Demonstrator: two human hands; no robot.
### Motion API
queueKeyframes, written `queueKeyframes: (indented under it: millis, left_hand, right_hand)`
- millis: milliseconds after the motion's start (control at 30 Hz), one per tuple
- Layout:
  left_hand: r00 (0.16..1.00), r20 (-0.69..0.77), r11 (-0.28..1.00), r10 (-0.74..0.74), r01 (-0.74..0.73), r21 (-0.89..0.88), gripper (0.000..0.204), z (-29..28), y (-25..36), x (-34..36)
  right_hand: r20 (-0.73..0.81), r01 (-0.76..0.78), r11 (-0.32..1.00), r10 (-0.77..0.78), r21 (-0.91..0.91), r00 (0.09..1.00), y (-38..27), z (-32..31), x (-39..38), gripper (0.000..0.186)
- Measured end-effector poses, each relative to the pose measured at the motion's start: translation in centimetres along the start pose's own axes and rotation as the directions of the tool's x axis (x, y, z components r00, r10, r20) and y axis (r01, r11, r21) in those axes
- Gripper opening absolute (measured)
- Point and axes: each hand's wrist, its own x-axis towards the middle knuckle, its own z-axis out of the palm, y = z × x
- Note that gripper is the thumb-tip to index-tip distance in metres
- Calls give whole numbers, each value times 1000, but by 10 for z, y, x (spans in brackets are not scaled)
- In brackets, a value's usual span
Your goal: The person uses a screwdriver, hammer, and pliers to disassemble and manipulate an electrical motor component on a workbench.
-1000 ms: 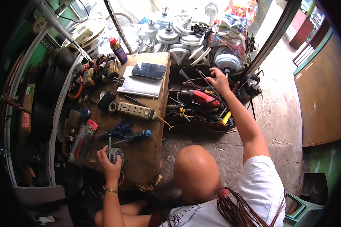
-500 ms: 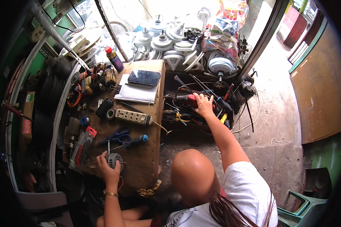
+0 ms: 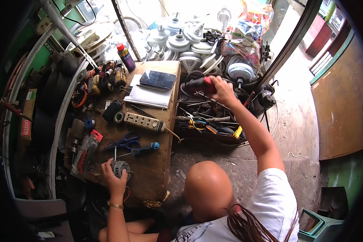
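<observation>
On the near part of the wooden table, my left hand has its fingers closed around a small grey electric motor, whose shaft points up. Over the tool box to the right of the table, my right hand grips a red-and-black handheld tool. Motion blurs the tool, and its exact kind is not clear. Pliers with yellow and blue handles and other hand tools lie in the box below. Beside the motor are a blue-handled screwdriver and blue scissors.
The wooden table also carries a power strip, a phone on papers, a roll of tape and a red-topped spray can. White fan-like motor parts are piled behind the box. A green chair stands at lower right.
My right hand has lifted the red-and-black tool up out of the box, exposing more tools below. My left hand stays on the motor. The whole view has shifted slightly.
</observation>
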Motion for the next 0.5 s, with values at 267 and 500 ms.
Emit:
queueKeyframes:
  millis: [267,500]
  left_hand:
    - [1000,13,999,-9,8,46,54,-1,5,1]
    - [1000,9,999,-10,10,33,54,-1,3,0]
  right_hand:
    - [110,-62,963,93,-263,990,29,28,64,92]
    - [-41,-76,916,66,-395,997,23,56,49,77]
